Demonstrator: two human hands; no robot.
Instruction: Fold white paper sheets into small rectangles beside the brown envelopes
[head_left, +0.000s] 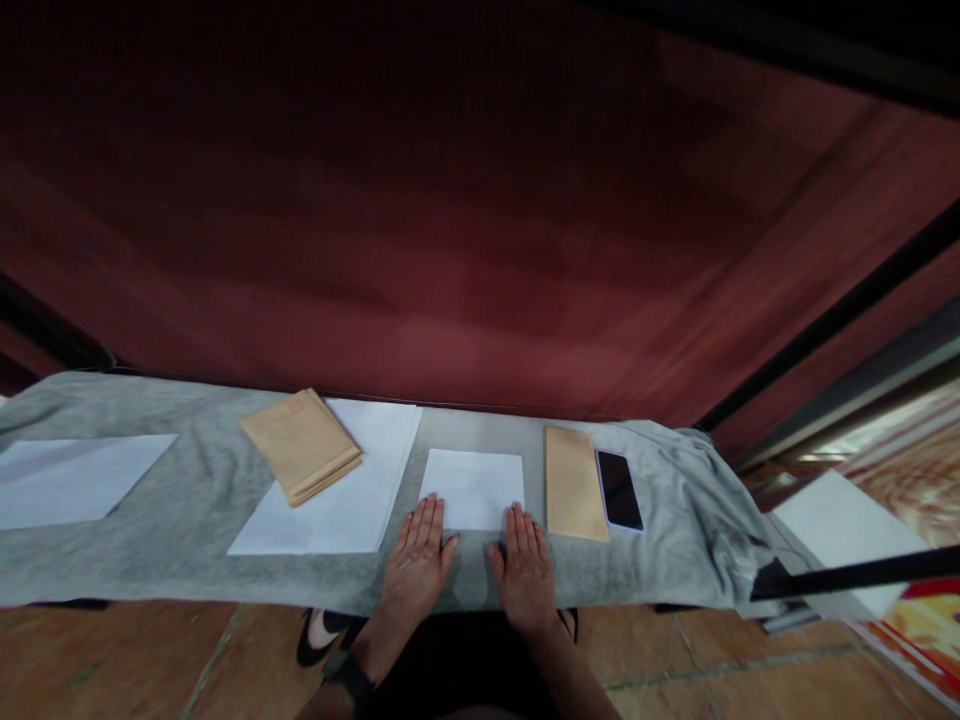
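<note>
A small white sheet (475,486) lies flat on the grey cloth of the table (480,575), in front of me. My left hand (418,560) rests flat, fingers stretched out, with its fingertips at the sheet's lower left corner. At the lower right corner lie the fingertips of my right hand (525,570), also flat and holding nothing. Right of the sheet is a brown envelope (574,485). To the left, several brown envelopes (300,445) are stacked partly on top of large white sheets (337,515).
A dark-screened phone (619,490) lies just right of the single envelope. More white paper (79,480) is at the table's far left. A dark red fabric wall (465,250) rises behind the table. Black metal bars (855,575) and a white board (847,530) stand at the right.
</note>
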